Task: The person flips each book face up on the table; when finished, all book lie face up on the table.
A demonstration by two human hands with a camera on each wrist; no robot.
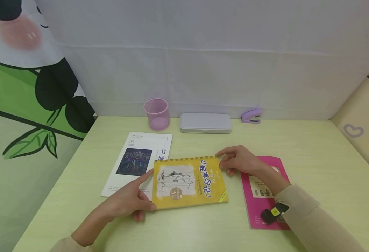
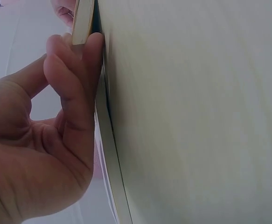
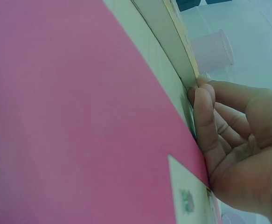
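two hands bracket the yellow book (image 1: 189,182), left hand (image 1: 130,200) and right hand (image 1: 239,161) pinching opposite edges; looks light, stiff, best gripped there.

Your near counter (image 1: 184,231) edge lies open. White magazine (image 1: 140,161) and pink booklet (image 1: 263,196) flank the yellow book (image 1: 187,183); cup (image 1: 156,113), case (image 1: 205,122), stapler (image 1: 252,116) line the rear.

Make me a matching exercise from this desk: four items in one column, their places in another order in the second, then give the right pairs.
Items:
1. yellow book
2. pink booklet
3. white magazine
4. purple stapler

Places:
A. at the back by the wall, right of the grey case
B. under the right forearm
C. between the left hand and right hand
D. left of the yellow book, in front of the pink cup

Pairs: 1-C, 2-B, 3-D, 4-A
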